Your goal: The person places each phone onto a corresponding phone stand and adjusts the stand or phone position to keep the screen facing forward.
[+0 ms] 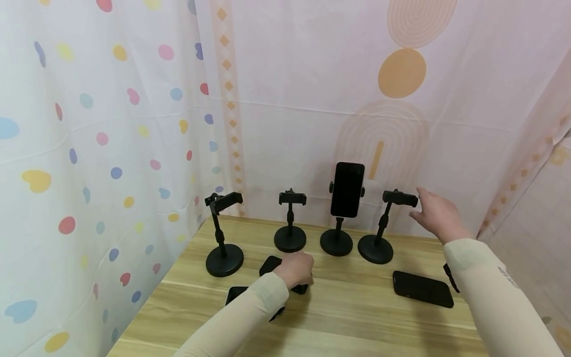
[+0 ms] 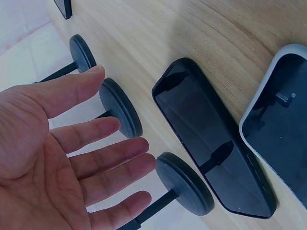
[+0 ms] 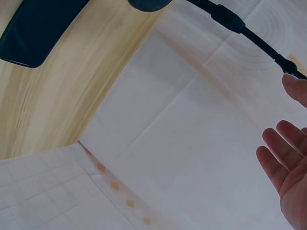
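Note:
My left hand (image 1: 298, 269) hovers with loosely spread fingers by a black phone (image 1: 269, 265); in the left wrist view nothing is in its palm. Partly under the left sleeve lies another phone (image 1: 235, 293), with a light rim (image 2: 274, 72) in the left wrist view. My right hand (image 1: 439, 213) reaches beside the clamp of the rightmost phone stand (image 1: 400, 199), its thumb and fingers apart. Whether it touches the clamp I cannot tell. One stand left of it, a phone (image 1: 348, 190) sits upright in its clamp.
Two more black phone stands, one at the far left (image 1: 224, 260) and one left of centre (image 1: 290, 239), hold no phone. A black phone (image 1: 423, 288) lies on the wooden table (image 1: 357, 317) at the right. Patterned curtains (image 1: 285, 134) hang behind and at both sides.

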Motion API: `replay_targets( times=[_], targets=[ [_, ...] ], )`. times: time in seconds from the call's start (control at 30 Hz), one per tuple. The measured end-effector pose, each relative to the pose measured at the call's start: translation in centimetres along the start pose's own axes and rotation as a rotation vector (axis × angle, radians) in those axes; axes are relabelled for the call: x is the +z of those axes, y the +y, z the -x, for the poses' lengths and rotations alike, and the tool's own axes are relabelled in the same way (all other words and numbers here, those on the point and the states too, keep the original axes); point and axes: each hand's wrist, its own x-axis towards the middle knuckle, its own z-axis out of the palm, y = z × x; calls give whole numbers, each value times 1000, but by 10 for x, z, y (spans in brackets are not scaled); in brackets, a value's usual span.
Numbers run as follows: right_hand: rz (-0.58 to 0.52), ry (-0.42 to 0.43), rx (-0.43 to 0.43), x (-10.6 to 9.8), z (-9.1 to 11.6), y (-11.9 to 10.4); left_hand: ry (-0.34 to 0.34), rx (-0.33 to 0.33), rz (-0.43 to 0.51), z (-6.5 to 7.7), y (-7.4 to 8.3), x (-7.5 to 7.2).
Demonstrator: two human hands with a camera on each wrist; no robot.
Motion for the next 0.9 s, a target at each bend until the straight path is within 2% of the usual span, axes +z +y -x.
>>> replay_targets(
  times=[0.57, 0.9],
  targets=[
    [-18, -99, -4, 19, 13, 20, -9, -16, 6, 4, -1, 1],
    [-41, -272, 1, 37, 26, 30, 2, -2, 27, 8, -3, 0]
  ],
)
